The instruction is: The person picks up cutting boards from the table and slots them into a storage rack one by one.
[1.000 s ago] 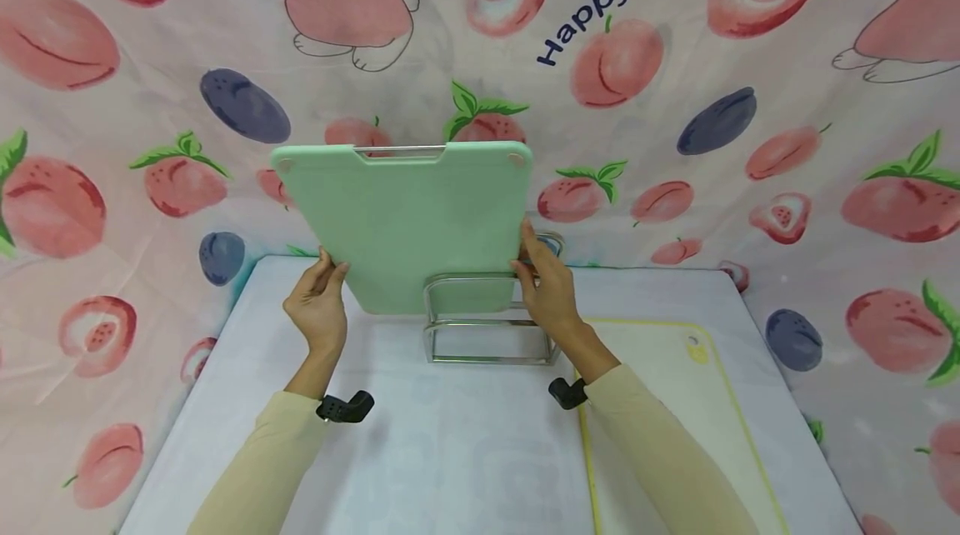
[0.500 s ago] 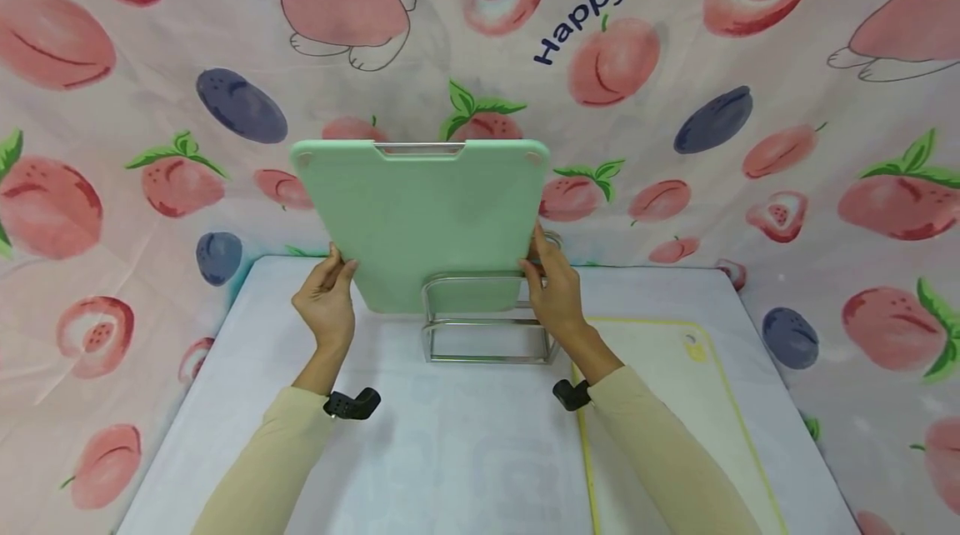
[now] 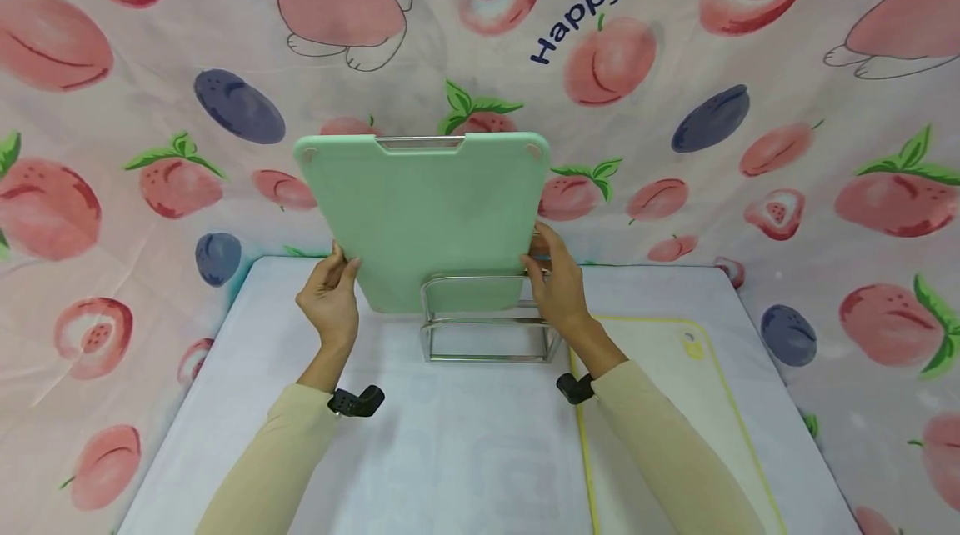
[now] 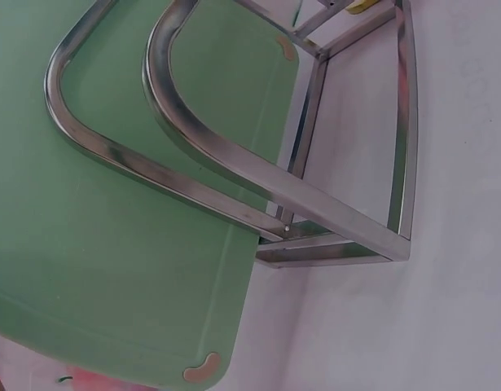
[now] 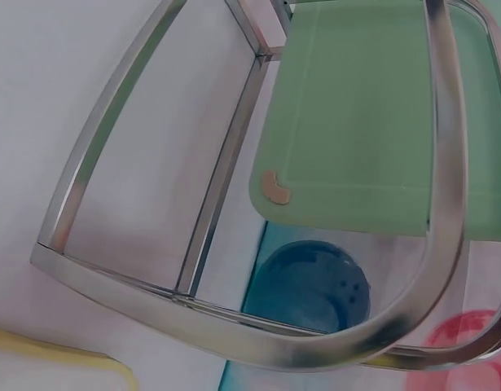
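Observation:
A light green cutting board (image 3: 427, 210) stands nearly upright at the back of the table, between both hands. My left hand (image 3: 330, 297) pinches its left edge low down. At the right edge, my right hand (image 3: 558, 285) holds the board with the thumb in front and the other fingers partly hidden behind. A metal rack (image 3: 487, 358) of bent bars stands at the board's lower right. The board's lower part shows behind the rack's front loop; in the left wrist view the board (image 4: 112, 244) sticks out past the rack (image 4: 331, 216) on one side.
A white board with a yellow rim (image 3: 652, 352) lies flat on the right of the table, partly under the right forearm. The white tablecloth (image 3: 450, 452) covers the table. Behind it hangs a fruit-print cloth (image 3: 480, 60).
The green cutting board has shifted to the right, further behind the rack, and its top edge now appears slightly higher. Both hands have moved right with it, keeping hold.

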Demonstrator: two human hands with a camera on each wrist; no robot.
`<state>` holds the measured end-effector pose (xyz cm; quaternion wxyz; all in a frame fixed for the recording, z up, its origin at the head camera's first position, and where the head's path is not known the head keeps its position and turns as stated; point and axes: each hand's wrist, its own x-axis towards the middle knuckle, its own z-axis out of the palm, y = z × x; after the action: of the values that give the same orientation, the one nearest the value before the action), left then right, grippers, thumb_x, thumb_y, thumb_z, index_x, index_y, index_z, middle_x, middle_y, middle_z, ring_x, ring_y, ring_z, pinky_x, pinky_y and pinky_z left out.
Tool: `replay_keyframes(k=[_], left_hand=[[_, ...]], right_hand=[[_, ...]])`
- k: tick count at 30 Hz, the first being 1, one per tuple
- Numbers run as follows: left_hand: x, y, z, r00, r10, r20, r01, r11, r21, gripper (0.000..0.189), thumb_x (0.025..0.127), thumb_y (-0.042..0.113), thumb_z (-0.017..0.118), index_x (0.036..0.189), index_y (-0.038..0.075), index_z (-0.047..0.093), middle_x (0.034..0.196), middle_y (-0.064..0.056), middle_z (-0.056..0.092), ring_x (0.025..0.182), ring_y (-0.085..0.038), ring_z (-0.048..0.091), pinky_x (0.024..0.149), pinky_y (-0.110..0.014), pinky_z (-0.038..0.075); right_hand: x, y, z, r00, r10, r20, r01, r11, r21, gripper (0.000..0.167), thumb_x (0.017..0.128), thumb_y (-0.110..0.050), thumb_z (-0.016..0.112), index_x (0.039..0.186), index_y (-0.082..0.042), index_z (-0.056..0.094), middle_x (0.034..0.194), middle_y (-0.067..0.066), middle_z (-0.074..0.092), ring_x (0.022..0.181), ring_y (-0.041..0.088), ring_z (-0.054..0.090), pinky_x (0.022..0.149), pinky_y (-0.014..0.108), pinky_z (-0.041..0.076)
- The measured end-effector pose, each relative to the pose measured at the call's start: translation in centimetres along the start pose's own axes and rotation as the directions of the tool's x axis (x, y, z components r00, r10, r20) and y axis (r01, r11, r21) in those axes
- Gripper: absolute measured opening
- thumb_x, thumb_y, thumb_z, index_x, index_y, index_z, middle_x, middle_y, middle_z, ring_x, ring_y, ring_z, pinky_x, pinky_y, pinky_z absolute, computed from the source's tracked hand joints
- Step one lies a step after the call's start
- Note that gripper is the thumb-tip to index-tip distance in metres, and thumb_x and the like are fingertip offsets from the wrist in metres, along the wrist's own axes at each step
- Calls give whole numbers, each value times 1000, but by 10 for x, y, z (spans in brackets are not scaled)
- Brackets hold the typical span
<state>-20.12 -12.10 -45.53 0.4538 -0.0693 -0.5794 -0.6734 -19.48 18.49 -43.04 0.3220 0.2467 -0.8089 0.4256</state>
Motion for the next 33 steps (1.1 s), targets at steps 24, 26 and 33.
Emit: replay_keyframes(k=[24, 26, 33], left_hand=[[-12, 14, 19, 999, 38, 35, -38, 999, 1, 28, 73, -27, 65, 99, -18, 65, 97, -33, 64, 92, -17, 68, 80, -28, 54], [-13, 11, 20, 998, 38, 40, -38, 999, 6, 27, 73, -27, 65, 99, -18, 65, 96, -36, 62, 90, -14, 68, 80, -28, 54], [-18, 3, 23, 1000, 24, 16, -24, 1000, -8, 28, 73, -23, 68, 100, -14, 67, 98, -29, 66, 89, -13, 69, 78, -27, 55]], right_hand=[[3, 11, -21, 997, -62, -45, 61, 998, -19, 61, 82, 10, 68, 136, -3, 42, 101, 20, 63, 89, 31, 65, 66, 38, 57], [2, 13, -22, 997, -56, -52, 55, 998, -23, 62, 82, 9, 68, 136, -3, 42, 100, 19, 63, 89, 31, 65, 66, 38, 57], [-1, 16, -26, 997, -31, -68, 30, 999, -13, 61, 82, 9, 69, 136, -3, 43, 100, 19, 64, 88, 31, 65, 65, 39, 57]])
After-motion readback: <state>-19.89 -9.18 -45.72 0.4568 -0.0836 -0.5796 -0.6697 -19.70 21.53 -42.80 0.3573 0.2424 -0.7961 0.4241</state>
